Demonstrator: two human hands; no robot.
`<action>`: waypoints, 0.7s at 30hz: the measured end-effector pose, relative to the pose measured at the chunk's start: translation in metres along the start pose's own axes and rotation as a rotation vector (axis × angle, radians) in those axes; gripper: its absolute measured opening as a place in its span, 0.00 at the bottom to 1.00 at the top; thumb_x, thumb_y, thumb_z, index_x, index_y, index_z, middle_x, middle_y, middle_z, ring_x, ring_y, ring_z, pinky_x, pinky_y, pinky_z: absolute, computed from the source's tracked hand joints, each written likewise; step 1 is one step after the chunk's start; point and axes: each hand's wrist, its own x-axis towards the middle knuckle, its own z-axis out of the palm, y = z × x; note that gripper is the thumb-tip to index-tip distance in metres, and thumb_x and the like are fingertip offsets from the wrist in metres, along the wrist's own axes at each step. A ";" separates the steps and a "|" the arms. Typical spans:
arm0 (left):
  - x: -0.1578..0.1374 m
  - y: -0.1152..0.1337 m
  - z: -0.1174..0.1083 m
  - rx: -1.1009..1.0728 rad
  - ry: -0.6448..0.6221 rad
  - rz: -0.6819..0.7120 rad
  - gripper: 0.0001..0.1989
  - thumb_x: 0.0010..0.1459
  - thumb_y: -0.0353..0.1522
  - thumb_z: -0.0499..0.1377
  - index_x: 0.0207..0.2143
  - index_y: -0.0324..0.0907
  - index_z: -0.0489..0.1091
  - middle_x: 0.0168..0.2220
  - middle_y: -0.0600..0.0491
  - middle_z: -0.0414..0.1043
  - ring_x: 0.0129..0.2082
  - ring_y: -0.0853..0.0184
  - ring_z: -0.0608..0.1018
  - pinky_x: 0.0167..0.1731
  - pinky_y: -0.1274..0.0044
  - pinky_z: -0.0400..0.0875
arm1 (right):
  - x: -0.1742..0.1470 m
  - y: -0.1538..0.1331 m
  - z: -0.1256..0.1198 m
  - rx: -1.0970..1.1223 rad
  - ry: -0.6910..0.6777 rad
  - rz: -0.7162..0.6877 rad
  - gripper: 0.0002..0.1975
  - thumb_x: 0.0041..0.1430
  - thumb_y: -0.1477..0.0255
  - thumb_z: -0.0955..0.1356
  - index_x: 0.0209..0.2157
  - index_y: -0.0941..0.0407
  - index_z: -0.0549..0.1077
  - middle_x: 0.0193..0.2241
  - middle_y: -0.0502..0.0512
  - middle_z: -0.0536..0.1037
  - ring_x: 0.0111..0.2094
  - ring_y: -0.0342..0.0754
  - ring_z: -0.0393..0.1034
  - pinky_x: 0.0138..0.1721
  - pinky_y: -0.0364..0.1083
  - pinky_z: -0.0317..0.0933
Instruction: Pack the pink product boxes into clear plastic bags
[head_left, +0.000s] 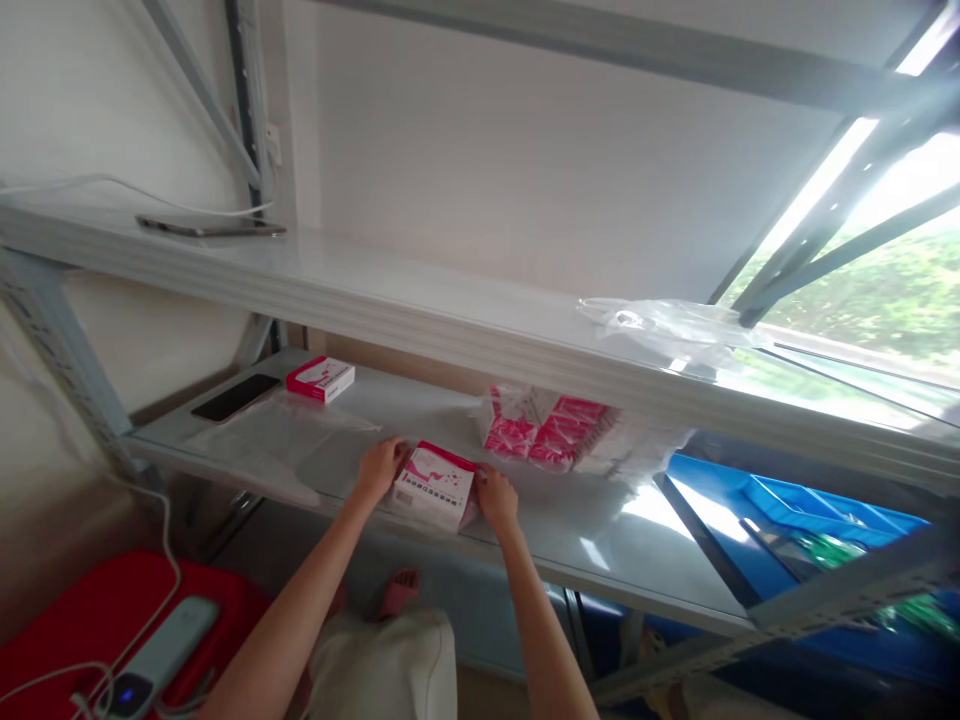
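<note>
A white and pink box (435, 485) with printed lettering lies near the front edge of the lower shelf (577, 545). My left hand (382, 468) grips its left side, and my right hand (495, 497) grips the right side, fingers curled at the edges. Some clear plastic shows at the box's lower right, partly hidden by it. Farther back on the left sits a similar pink and white box (321, 379). A flat clear plastic bag (277, 440) is spread to the left of my left hand. Beyond my right hand lie pink packs in clear plastic (551, 430).
A black phone (236, 397) rests at the shelf's left end. The upper shelf (420, 290) carries a flat device (210, 228) and a crumpled clear bag (667, 325). Blue trays (810, 510) stand on the right. A power bank (161, 655) with cables lies on a red surface.
</note>
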 end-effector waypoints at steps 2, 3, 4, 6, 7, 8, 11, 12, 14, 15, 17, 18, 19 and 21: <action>0.000 -0.005 0.006 0.010 0.022 -0.021 0.13 0.64 0.34 0.49 0.39 0.41 0.72 0.41 0.46 0.77 0.40 0.62 0.78 0.36 0.76 0.68 | -0.004 0.001 0.003 0.010 -0.005 0.044 0.18 0.64 0.65 0.60 0.52 0.49 0.71 0.38 0.61 0.80 0.41 0.55 0.75 0.37 0.48 0.65; -0.004 -0.008 0.009 0.009 0.033 -0.027 0.12 0.64 0.33 0.49 0.38 0.41 0.72 0.40 0.45 0.76 0.39 0.62 0.78 0.36 0.76 0.68 | -0.009 0.004 0.005 0.037 -0.007 0.050 0.18 0.63 0.66 0.60 0.52 0.49 0.71 0.37 0.61 0.80 0.40 0.54 0.75 0.37 0.48 0.64; -0.010 -0.011 0.012 -0.003 0.046 -0.022 0.10 0.63 0.31 0.50 0.38 0.41 0.71 0.40 0.46 0.76 0.38 0.63 0.78 0.36 0.75 0.68 | -0.016 0.009 0.007 0.065 -0.010 0.027 0.18 0.62 0.67 0.61 0.53 0.49 0.71 0.36 0.60 0.80 0.39 0.54 0.75 0.36 0.47 0.64; -0.027 -0.019 0.016 -0.068 0.096 0.029 0.12 0.59 0.26 0.52 0.45 0.42 0.69 0.43 0.47 0.74 0.38 0.64 0.77 0.38 0.74 0.69 | -0.032 0.024 0.011 0.174 -0.037 -0.058 0.21 0.60 0.71 0.61 0.54 0.49 0.70 0.30 0.56 0.80 0.34 0.51 0.75 0.33 0.44 0.63; -0.037 -0.022 0.018 -0.118 0.132 0.068 0.16 0.58 0.24 0.53 0.49 0.42 0.66 0.44 0.47 0.73 0.39 0.64 0.77 0.39 0.74 0.70 | -0.041 0.033 0.013 0.260 -0.062 -0.108 0.22 0.59 0.72 0.61 0.55 0.50 0.69 0.26 0.53 0.79 0.30 0.49 0.74 0.31 0.43 0.62; -0.049 -0.025 0.018 -0.171 0.176 0.108 0.21 0.56 0.23 0.54 0.53 0.43 0.63 0.46 0.48 0.72 0.39 0.65 0.77 0.40 0.73 0.71 | -0.049 0.042 0.014 0.357 -0.089 -0.151 0.23 0.59 0.71 0.61 0.56 0.52 0.68 0.21 0.50 0.76 0.25 0.48 0.72 0.28 0.43 0.61; -0.083 -0.028 0.015 -0.236 0.325 0.231 0.23 0.56 0.23 0.53 0.54 0.46 0.62 0.47 0.49 0.69 0.41 0.64 0.75 0.44 0.70 0.71 | -0.067 0.059 0.009 0.572 -0.055 -0.181 0.23 0.60 0.65 0.60 0.55 0.56 0.70 0.15 0.47 0.70 0.17 0.46 0.65 0.24 0.44 0.60; -0.092 -0.026 0.012 -0.219 0.375 0.260 0.20 0.57 0.23 0.52 0.51 0.46 0.65 0.47 0.49 0.68 0.42 0.63 0.74 0.45 0.68 0.70 | -0.069 0.058 0.003 0.582 0.017 -0.166 0.23 0.60 0.63 0.59 0.53 0.57 0.71 0.17 0.49 0.71 0.19 0.47 0.65 0.25 0.45 0.61; -0.103 -0.017 0.004 -0.191 0.452 0.310 0.16 0.59 0.23 0.51 0.46 0.47 0.68 0.47 0.49 0.68 0.46 0.60 0.72 0.48 0.65 0.67 | -0.066 0.045 -0.013 0.519 0.191 -0.177 0.23 0.60 0.60 0.60 0.50 0.56 0.73 0.27 0.55 0.76 0.27 0.50 0.70 0.33 0.48 0.63; -0.105 -0.012 0.000 -0.205 0.467 0.334 0.15 0.60 0.24 0.50 0.45 0.47 0.68 0.47 0.49 0.67 0.47 0.60 0.71 0.50 0.65 0.66 | -0.060 0.033 -0.021 0.469 0.259 -0.224 0.22 0.59 0.60 0.61 0.50 0.55 0.73 0.35 0.58 0.77 0.35 0.53 0.71 0.39 0.51 0.63; -0.101 -0.001 -0.004 -0.293 0.437 0.382 0.16 0.62 0.24 0.48 0.49 0.46 0.65 0.50 0.48 0.65 0.51 0.61 0.69 0.53 0.65 0.64 | -0.045 0.003 -0.034 0.346 0.225 -0.370 0.29 0.56 0.58 0.65 0.57 0.53 0.66 0.53 0.61 0.70 0.54 0.58 0.62 0.52 0.56 0.57; -0.097 0.003 -0.004 -0.349 0.396 0.403 0.17 0.63 0.25 0.47 0.51 0.45 0.63 0.52 0.47 0.64 0.54 0.61 0.68 0.55 0.65 0.62 | -0.037 -0.013 -0.038 0.280 0.141 -0.403 0.36 0.53 0.57 0.67 0.61 0.52 0.60 0.59 0.62 0.63 0.59 0.59 0.55 0.55 0.57 0.53; -0.093 0.005 -0.002 -0.402 0.345 0.415 0.17 0.64 0.26 0.46 0.54 0.45 0.60 0.53 0.46 0.62 0.56 0.62 0.66 0.57 0.65 0.61 | -0.029 -0.028 -0.039 0.217 0.026 -0.424 0.42 0.50 0.55 0.69 0.64 0.53 0.55 0.62 0.62 0.58 0.63 0.59 0.49 0.58 0.58 0.49; -0.085 0.005 0.005 -0.497 0.232 0.409 0.19 0.65 0.30 0.48 0.58 0.44 0.54 0.56 0.45 0.61 0.58 0.62 0.64 0.59 0.64 0.58 | -0.015 -0.051 -0.037 0.114 -0.197 -0.446 0.52 0.44 0.54 0.72 0.66 0.54 0.48 0.64 0.65 0.52 0.65 0.61 0.43 0.60 0.61 0.43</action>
